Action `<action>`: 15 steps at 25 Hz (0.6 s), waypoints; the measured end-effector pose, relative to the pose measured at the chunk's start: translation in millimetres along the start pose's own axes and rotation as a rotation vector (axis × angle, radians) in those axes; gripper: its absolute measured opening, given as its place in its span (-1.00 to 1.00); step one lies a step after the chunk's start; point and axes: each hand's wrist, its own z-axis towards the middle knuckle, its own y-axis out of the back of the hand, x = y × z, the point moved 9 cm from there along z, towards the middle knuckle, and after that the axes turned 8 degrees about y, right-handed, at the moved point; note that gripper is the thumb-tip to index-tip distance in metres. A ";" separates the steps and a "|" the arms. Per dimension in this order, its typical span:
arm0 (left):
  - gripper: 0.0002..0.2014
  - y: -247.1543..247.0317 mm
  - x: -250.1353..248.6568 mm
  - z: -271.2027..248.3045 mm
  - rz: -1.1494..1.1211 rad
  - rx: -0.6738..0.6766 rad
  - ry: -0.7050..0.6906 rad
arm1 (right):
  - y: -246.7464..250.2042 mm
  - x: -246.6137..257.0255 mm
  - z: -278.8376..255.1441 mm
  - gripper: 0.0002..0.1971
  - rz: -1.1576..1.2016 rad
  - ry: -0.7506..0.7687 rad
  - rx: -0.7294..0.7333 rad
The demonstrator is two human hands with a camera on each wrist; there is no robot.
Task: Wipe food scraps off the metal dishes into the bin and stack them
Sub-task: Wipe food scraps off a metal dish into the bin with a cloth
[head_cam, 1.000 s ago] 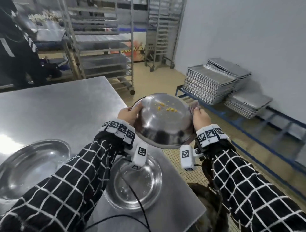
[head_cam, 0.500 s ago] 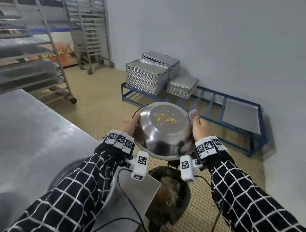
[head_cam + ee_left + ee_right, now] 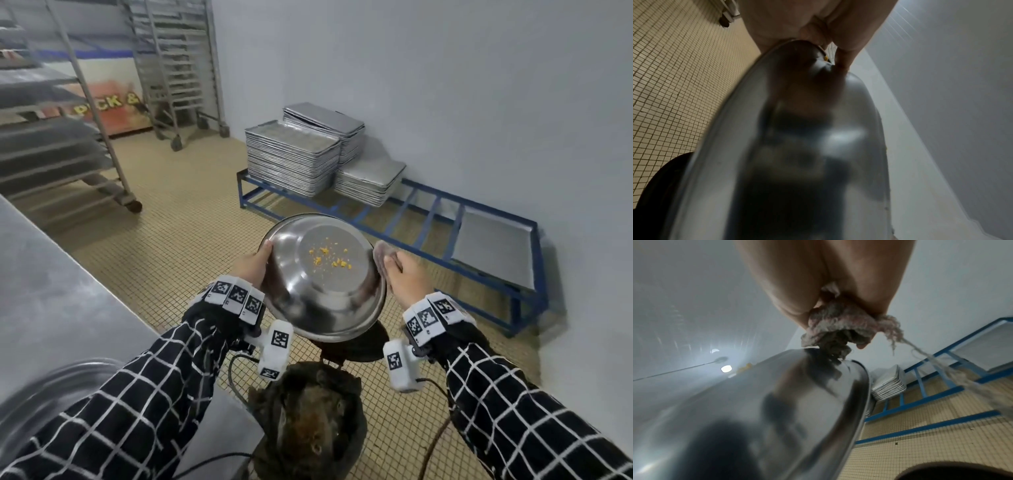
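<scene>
You hold the dish (image 3: 322, 277) above the bin (image 3: 308, 421), tilted, its inside facing you, yellow scraps (image 3: 329, 258) near its middle. Your left hand (image 3: 251, 265) grips its left rim; your right hand (image 3: 406, 277) clutches a cloth (image 3: 380, 255) against its right rim.

Head downward; wrists close beneath dish (image 3: 325, 274)

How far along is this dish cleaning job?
Early, it seems. Nothing looks stacked yet. In hand: the left hand and right hand, which also grips a cloth, hold a metal dish above the bin. Left: yellow scraps are unwiped; another dish waits on the table.
</scene>
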 end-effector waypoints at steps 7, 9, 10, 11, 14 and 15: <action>-0.49 4.3 -14.1 15.7 -0.042 -0.164 -0.006 | -13.8 57.5 83.2 -0.75 -0.028 0.442 0.035; -0.53 8.1 -13.3 15.8 -0.036 -0.200 -0.007 | -36.8 81.8 92.5 -0.70 -0.001 0.570 0.135; -0.52 9.6 -12.4 16.0 -0.053 -0.200 -0.003 | -48.7 90.3 93.7 -0.66 0.014 0.601 0.193; -0.51 11.9 -10.8 16.6 -0.060 -0.210 0.003 | -61.3 96.4 93.6 -0.63 0.036 0.619 0.255; -0.51 20.8 -10.0 17.5 -0.024 -0.269 -0.006 | -89.9 100.9 86.3 -0.59 0.034 0.633 0.391; -0.53 22.7 -9.6 18.4 -0.027 -0.278 -0.007 | -96.2 97.3 83.2 -0.59 0.029 0.630 0.414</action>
